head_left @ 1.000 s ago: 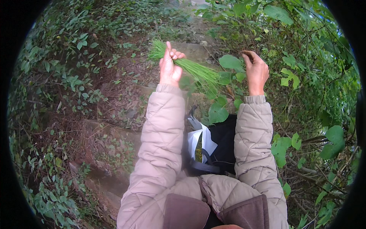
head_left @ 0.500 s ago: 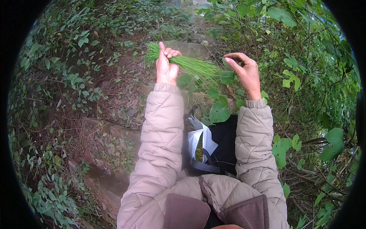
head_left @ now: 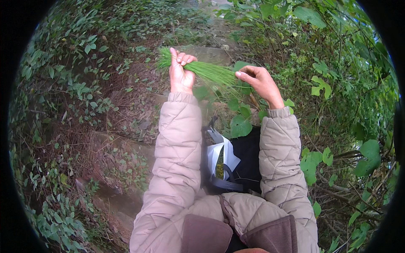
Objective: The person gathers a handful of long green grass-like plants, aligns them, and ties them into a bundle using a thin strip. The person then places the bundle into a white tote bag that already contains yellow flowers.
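Note:
A bundle of thin green grass-like blades (head_left: 211,72) lies across the upper middle of the view, with a bushy end on the left and fine tips trailing right. My left hand (head_left: 182,71) is closed round it near the bushy end, thumb pointing up. At the right-hand tips, my right hand (head_left: 259,82) has thumb and forefinger pinched together on the blade ends. Its other fingers are curled behind. Below the hands, an open bag with a white lining (head_left: 223,154) and dark straps sits between my forearms, with something yellow-green inside.
Broad green leaves (head_left: 241,125) on a vine hang just below my right hand. Dense shrubs and vines (head_left: 337,84) crowd the right side, and leafy plants (head_left: 90,44) grow on the left. Stone-like steps (head_left: 211,55) with dry litter run up the middle.
My right hand has moved left and slightly down, from apart from the bundle to pinching its tips. My left hand and the bundle have shifted slightly left.

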Tool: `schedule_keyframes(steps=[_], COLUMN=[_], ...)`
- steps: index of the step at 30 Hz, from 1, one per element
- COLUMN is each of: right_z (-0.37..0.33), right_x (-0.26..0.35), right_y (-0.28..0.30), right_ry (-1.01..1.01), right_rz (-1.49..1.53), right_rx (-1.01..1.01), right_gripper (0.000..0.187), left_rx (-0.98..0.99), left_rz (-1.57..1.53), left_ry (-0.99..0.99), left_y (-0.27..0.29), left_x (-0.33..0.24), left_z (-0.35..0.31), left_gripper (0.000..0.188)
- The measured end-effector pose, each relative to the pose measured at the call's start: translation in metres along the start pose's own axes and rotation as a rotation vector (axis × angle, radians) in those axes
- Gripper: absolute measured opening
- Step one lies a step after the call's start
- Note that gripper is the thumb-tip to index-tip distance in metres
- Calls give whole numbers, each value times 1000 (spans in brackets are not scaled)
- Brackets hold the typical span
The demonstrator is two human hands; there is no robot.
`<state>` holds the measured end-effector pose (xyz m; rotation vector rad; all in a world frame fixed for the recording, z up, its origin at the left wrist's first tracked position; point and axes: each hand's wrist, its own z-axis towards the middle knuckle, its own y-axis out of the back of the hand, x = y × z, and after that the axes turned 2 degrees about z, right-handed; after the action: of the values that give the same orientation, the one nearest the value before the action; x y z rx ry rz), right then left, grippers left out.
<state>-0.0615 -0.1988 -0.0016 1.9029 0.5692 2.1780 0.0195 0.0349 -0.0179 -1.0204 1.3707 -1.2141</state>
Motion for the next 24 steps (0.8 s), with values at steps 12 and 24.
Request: schedule_keyframes(steps=[12,24], right_z=[2,-8], right_x=[-31,17], right_y=[40,11], right_ry=[20,87], right_rz=[453,184], right_rx=[-624,-293], right_gripper=[27,25], left_rx=[80,174], left_rz=[-21,-216], left_ry=[-110,-52], left_y=[10,7], left_x=[-19,-23], left_z=[6,4], left_gripper=[30,29])
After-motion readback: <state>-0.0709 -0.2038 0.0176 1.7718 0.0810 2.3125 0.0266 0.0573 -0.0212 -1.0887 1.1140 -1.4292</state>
